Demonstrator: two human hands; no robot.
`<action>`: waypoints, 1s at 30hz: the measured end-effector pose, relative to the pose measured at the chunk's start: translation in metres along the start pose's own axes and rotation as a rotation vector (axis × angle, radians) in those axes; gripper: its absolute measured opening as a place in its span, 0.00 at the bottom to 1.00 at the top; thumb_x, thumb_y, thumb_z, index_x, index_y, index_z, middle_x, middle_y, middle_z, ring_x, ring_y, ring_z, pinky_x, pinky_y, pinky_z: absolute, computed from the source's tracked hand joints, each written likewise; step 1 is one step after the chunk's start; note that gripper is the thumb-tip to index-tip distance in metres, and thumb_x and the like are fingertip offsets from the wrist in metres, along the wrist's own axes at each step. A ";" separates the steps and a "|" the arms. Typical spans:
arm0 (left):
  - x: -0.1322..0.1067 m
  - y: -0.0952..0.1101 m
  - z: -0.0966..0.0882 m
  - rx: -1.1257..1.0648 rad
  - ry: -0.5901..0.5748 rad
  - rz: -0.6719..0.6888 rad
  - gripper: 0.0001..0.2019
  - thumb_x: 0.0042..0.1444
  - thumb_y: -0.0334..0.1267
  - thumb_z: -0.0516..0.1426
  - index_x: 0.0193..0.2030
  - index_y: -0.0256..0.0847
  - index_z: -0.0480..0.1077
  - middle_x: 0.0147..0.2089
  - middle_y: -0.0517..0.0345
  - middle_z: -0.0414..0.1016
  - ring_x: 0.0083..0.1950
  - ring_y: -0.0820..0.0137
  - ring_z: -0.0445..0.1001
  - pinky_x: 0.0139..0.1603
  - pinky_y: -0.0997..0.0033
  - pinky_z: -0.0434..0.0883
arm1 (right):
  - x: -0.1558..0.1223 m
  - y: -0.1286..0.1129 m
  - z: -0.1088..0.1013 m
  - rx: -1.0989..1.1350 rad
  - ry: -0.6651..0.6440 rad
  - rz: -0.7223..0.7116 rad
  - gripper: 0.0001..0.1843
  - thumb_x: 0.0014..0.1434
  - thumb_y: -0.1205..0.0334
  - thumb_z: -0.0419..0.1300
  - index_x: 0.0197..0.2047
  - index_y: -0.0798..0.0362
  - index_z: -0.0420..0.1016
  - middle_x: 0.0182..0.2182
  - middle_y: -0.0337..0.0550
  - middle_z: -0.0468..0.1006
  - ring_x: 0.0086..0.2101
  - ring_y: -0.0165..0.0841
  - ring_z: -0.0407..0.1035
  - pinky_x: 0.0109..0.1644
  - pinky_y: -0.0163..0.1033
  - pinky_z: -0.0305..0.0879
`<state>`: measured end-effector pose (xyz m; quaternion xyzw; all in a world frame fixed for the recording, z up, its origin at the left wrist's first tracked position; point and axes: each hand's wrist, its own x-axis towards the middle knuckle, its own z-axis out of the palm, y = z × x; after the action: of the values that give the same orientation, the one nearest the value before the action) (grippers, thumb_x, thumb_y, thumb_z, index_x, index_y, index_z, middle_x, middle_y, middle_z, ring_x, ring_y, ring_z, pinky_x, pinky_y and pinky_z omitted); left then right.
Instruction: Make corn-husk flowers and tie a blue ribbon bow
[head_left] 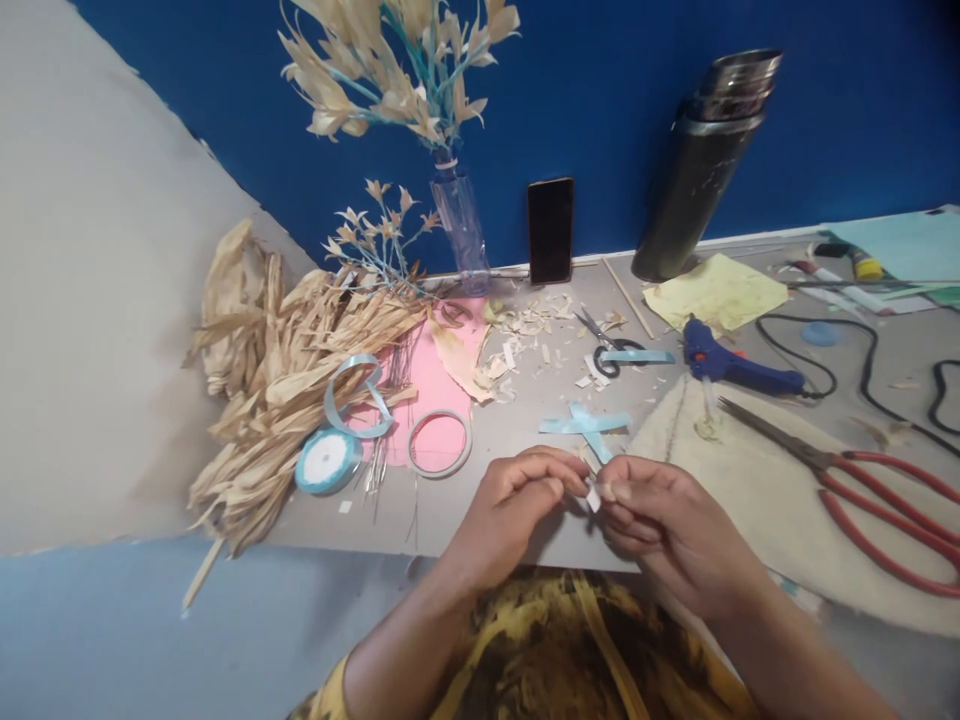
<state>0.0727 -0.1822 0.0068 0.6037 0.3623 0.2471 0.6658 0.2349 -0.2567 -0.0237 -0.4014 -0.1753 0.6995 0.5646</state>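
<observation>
Near the table's front edge, my left hand (514, 505) and my right hand (664, 515) meet with fingertips pinched together. Between them shows a small white piece (593, 498), perhaps paper or tape, partly hidden by the fingers. Just beyond the fingertips lie crossed strips of light blue ribbon (589, 424). A roll of tape (411, 443) lies flat to the left of my left hand, beside a spool of blue ribbon (328, 461) with a loose loop. Small scissors (611, 350) with black handles rest farther back, another blue strip across them.
Dried corn husks (277, 370) pile at left by pink paper (427, 370) and thin wires. Behind stand a bottle (461, 225) with husk flowers, a phone (550, 230) and a flask (694, 180). A blue glue gun (739, 368) and red-handled scissors (892, 500) lie at right.
</observation>
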 end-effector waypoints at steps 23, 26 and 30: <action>-0.003 0.007 0.014 -0.083 -0.135 -0.089 0.19 0.50 0.53 0.67 0.32 0.36 0.75 0.30 0.58 0.72 0.33 0.71 0.67 0.36 0.71 0.63 | -0.017 -0.025 -0.004 -0.507 0.048 -0.135 0.11 0.53 0.57 0.67 0.25 0.54 0.75 0.18 0.33 0.66 0.21 0.26 0.56 0.25 0.32 0.53; 0.000 0.009 0.022 0.010 -0.089 -0.067 0.09 0.45 0.38 0.67 0.28 0.37 0.72 0.29 0.61 0.69 0.32 0.73 0.65 0.35 0.73 0.62 | -0.016 -0.027 -0.006 -0.558 0.046 -0.151 0.09 0.53 0.59 0.65 0.25 0.54 0.75 0.20 0.33 0.68 0.22 0.26 0.57 0.25 0.32 0.53; 0.004 0.009 0.024 0.079 -0.113 -0.084 0.04 0.43 0.31 0.58 0.28 0.36 0.74 0.30 0.59 0.71 0.32 0.73 0.65 0.35 0.73 0.62 | -0.017 -0.031 -0.012 -0.573 0.016 -0.130 0.08 0.54 0.60 0.64 0.26 0.54 0.75 0.19 0.32 0.65 0.20 0.24 0.53 0.23 0.31 0.48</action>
<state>0.0947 -0.1933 0.0151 0.6269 0.3585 0.1698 0.6706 0.2651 -0.2653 -0.0032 -0.5380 -0.3866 0.5808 0.4730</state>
